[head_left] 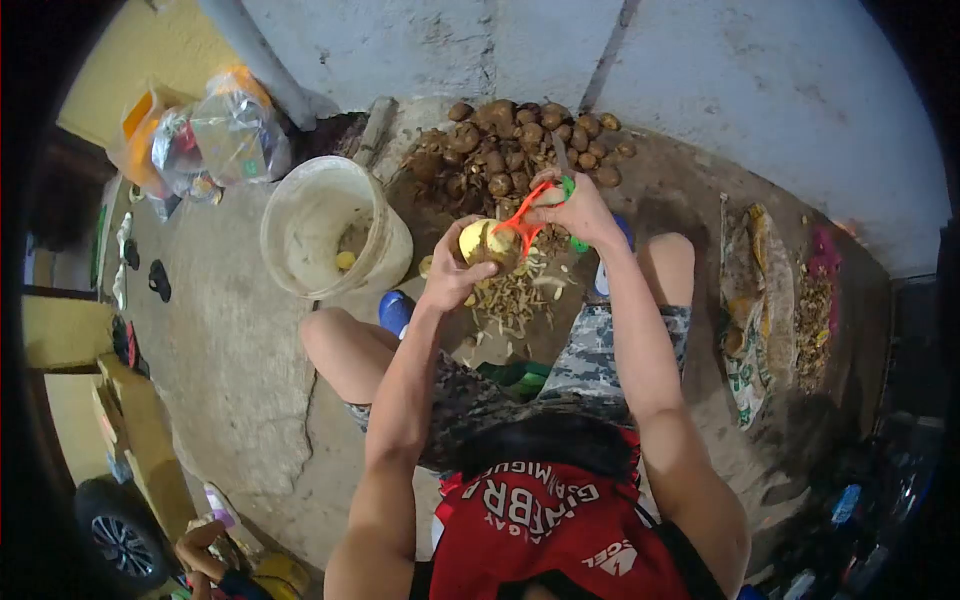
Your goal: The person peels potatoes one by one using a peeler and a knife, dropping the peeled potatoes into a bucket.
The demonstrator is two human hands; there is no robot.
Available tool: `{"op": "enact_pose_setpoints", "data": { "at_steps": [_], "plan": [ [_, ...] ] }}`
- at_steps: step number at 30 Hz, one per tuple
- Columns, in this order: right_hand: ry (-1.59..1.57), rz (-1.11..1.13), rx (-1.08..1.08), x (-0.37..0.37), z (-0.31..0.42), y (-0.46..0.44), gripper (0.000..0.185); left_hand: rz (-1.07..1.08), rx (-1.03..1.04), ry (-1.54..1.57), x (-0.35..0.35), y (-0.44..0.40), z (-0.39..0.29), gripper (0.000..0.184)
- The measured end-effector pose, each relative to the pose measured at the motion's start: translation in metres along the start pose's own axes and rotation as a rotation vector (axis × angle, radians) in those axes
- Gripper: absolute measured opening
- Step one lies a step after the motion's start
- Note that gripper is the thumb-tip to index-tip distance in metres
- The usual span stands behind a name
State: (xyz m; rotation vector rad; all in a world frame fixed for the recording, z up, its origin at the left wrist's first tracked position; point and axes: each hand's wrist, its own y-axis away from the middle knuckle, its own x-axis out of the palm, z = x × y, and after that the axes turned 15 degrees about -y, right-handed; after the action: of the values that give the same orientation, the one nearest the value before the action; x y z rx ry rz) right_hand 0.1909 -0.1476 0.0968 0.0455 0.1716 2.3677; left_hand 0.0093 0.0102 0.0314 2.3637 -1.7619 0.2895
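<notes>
My left hand (pixel 452 268) is closed around a partly peeled potato (pixel 488 243), its pale yellow flesh bare on one side and brown skin left on the other. My right hand (pixel 580 208) grips an orange peeler (pixel 523 215), whose head lies against the potato. A green piece (pixel 567 188) also shows at the right fingers, with what looks like a narrow grey blade pointing away from me; I cannot tell whether it is a separate knife. Below both hands, a heap of peelings (pixel 512 300) lies on the floor between my feet.
Unpeeled brown potatoes (pixel 497 160) are piled against the wall. A white bucket (pixel 387 245) on the left has a peeled yellow piece (pixel 345 260) inside. Plastic bags (pixel 225 140) sit at the upper left, and a sack (pixel 750 310) lies on the right.
</notes>
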Motion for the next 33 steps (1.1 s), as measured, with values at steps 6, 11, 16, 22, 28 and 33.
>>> {"op": "enact_pose_setpoints", "data": {
  "at_steps": [6, 11, 16, 22, 28, 33],
  "plan": [
    [-0.164, -0.052, 0.053, -0.017, -0.036, -0.016, 0.049, 0.207, -0.053, 0.372, -0.004, 0.005, -0.007, 0.079],
    [0.01, 0.019, -0.095, 0.006, 0.0, 0.0, 0.038, 0.002, -0.036, 0.081, -0.002, 0.0, 0.002, 0.075],
    [0.079, -0.08, 0.053, -0.025, -0.033, -0.014, 0.036, 0.201, -0.081, 0.447, 0.002, 0.009, -0.013, 0.077],
    [-0.139, -0.039, -0.034, -0.007, -0.018, -0.006, 0.039, 0.054, -0.036, 0.178, -0.003, 0.0, 0.003, 0.079],
    [0.059, 0.001, -0.143, -0.002, -0.008, 0.003, 0.052, -0.021, 0.013, -0.063, 0.004, -0.003, 0.003, 0.078],
    [-0.095, 0.045, -0.054, -0.009, -0.024, -0.01, 0.048, 0.081, -0.021, 0.077, 0.002, -0.002, 0.007, 0.076]
  ]
}}
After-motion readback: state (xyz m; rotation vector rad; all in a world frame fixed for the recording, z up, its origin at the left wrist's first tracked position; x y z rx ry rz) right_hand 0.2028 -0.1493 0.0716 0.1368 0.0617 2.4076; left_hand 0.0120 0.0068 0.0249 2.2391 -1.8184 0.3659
